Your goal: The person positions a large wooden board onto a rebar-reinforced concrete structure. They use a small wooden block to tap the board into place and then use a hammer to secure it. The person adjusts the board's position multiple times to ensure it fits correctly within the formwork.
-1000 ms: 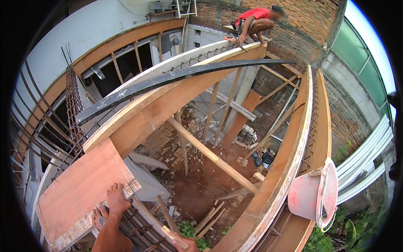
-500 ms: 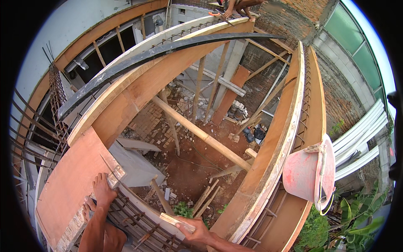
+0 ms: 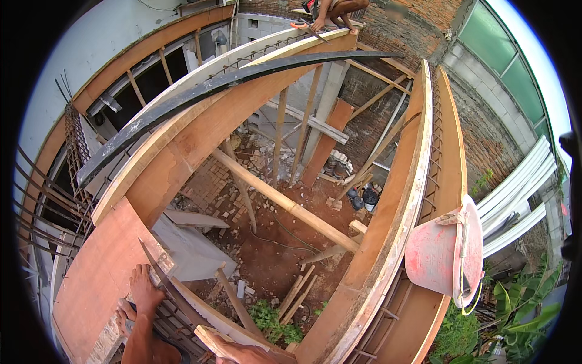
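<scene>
A handsaw [image 3: 173,279] lies with its dark, tapering blade across the near edge of a reddish plywood board [image 3: 100,264]. My right hand [image 3: 245,353] is closed around the saw's pale wooden handle, at the lower edge of the head view and partly cut off. On the board, close to the blade, my left hand [image 3: 145,292] grips the edge, its fingers over the top face. What looks like my foot [image 3: 125,312] presses on the board's battened edge beside that hand. My bent leg shows beneath the left forearm.
Curved plywood formwork [image 3: 200,130] with steel bars surrounds a deep opening over reddish soil. A long dark curved strip [image 3: 236,74] lies along the left form. A pink bucket [image 3: 435,252] rests on the right form. Another person [image 3: 339,13] crouches at the far end.
The saw and my right hand have moved down and toward me, bringing more blade into view. My left hand stays on the board. The whole view has shifted slightly.
</scene>
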`<control>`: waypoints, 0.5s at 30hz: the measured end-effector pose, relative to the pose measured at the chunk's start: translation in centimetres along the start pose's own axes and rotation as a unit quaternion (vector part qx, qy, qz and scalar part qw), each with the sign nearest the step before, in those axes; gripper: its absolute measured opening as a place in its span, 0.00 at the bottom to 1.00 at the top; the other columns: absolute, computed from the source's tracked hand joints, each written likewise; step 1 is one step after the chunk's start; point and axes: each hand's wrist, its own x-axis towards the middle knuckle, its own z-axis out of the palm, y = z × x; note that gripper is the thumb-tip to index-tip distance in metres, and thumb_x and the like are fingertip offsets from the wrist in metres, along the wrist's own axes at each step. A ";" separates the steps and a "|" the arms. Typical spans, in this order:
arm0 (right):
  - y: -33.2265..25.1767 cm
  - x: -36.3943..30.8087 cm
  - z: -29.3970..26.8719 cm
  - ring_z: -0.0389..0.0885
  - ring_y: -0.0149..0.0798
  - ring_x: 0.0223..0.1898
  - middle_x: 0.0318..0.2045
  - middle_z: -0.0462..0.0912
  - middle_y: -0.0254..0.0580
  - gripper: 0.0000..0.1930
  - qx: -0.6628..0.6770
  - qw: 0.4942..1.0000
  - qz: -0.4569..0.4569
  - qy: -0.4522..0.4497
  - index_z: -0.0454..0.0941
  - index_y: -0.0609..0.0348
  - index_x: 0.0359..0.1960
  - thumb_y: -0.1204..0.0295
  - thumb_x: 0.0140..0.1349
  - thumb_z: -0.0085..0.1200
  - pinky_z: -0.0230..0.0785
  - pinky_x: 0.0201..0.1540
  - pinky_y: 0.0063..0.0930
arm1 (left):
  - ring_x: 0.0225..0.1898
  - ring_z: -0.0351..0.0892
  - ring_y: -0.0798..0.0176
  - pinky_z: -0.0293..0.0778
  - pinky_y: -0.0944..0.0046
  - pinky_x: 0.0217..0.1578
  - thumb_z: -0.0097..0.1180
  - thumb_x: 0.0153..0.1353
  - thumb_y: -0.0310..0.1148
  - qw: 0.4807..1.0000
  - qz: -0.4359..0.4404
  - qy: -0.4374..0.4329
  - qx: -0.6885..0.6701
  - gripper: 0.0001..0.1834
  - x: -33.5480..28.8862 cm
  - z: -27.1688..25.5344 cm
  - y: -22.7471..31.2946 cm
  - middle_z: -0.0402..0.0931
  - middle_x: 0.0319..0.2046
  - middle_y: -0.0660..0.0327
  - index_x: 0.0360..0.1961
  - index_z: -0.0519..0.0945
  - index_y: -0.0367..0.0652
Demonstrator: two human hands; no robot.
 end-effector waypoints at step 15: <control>12.6 -2.1 5.7 0.84 0.37 0.34 0.35 0.86 0.56 0.20 0.104 0.985 0.052 0.124 0.78 0.61 0.58 0.60 0.73 0.56 0.76 0.38 0.34 | 0.51 0.75 0.46 0.72 0.49 0.52 0.74 0.38 0.37 1.000 0.026 0.003 -0.012 0.33 0.0 -0.5 0.4 0.75 0.44 0.53 0.48 0.75 0.41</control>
